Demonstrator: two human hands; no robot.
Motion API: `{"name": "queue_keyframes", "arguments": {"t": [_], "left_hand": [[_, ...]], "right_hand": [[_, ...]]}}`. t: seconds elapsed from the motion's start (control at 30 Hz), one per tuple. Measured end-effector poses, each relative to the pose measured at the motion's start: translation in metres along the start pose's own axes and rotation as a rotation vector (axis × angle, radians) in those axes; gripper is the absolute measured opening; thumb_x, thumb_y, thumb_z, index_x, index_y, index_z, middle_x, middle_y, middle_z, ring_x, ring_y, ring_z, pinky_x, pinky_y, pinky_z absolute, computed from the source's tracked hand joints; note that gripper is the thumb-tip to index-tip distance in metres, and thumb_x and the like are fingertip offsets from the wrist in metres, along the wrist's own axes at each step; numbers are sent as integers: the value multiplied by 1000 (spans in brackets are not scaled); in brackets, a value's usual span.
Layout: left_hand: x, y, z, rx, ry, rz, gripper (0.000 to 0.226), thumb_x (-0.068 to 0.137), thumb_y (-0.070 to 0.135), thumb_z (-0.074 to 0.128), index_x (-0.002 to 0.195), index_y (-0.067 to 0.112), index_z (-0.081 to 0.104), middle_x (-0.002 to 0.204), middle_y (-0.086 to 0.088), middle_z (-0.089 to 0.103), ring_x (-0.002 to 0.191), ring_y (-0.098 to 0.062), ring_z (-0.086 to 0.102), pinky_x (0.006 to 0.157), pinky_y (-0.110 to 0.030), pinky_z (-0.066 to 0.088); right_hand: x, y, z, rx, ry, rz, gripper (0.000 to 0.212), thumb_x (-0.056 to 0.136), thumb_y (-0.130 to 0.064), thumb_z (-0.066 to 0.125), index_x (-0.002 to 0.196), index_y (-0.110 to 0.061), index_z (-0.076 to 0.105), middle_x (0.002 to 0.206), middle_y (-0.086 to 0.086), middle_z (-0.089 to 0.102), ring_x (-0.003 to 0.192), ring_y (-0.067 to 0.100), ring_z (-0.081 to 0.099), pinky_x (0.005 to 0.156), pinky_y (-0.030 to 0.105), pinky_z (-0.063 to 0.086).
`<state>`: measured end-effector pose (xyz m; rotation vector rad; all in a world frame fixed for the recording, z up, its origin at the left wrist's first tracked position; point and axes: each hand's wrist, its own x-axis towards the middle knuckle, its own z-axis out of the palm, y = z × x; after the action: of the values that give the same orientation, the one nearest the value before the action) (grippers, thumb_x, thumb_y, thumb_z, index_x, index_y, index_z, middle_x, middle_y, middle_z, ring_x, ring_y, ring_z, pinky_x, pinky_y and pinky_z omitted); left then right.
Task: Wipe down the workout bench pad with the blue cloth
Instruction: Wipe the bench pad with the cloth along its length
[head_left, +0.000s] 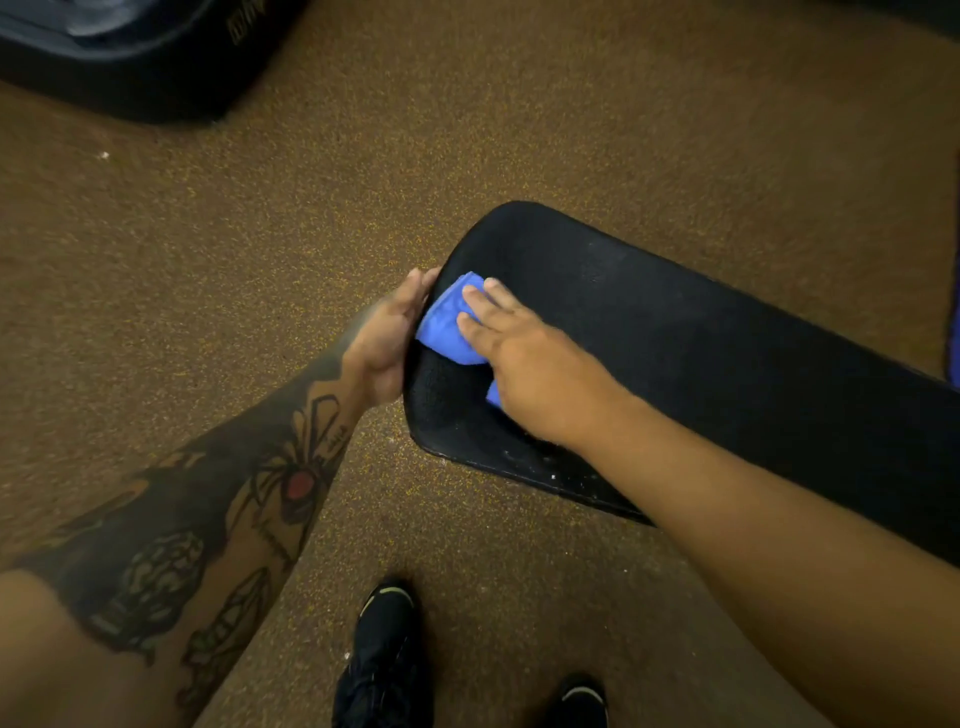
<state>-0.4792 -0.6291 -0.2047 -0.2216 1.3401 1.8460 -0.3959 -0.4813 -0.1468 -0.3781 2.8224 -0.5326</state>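
The black workout bench pad (675, 332) runs from the middle of the view off to the right. A folded blue cloth (447, 325) lies on its near left end. My right hand (524, 358) presses flat on the cloth, fingers spread over it and covering its lower part. My left hand (387, 338) rests against the pad's rounded left edge, palm on the side of the pad, fingers extended. White specks show along the pad's lower rim.
Brown speckled rubber floor (260, 260) surrounds the bench. A dark piece of equipment (130, 57) sits at the top left. My two black shoes (384, 660) stand below the pad. Something purple (955, 332) shows at the right edge.
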Motion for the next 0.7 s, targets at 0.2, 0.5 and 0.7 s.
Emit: {"name": "queue_keyframes", "arguments": {"t": [0.2,0.5,0.7], "left_hand": [[4,-4,1,-19,4,26,43,105,40,21,121,21,56,98,4,75,90,-10,70,81,-24,56],[1,-10,3,210,40,114,41,106,32,33,143,23,47,138,-4,61,126,-20,59,109,-41,44],[0,-11,3,317,116,149,42,106,33,35,146,25,44,139,0,60,123,-13,60,111,-40,43]], "right_hand": [[-50,-29,15,-25,-96,-243,64,90,-1,47,150,-3,24,162,14,9,150,28,0,119,34,0],[-42,-17,-7,216,132,262,66,98,-49,26,155,-28,1,163,3,-14,148,23,-20,117,44,-7],[-53,-18,31,55,82,191,69,95,-28,44,154,-20,9,164,8,-2,149,28,-13,121,49,5]]}}
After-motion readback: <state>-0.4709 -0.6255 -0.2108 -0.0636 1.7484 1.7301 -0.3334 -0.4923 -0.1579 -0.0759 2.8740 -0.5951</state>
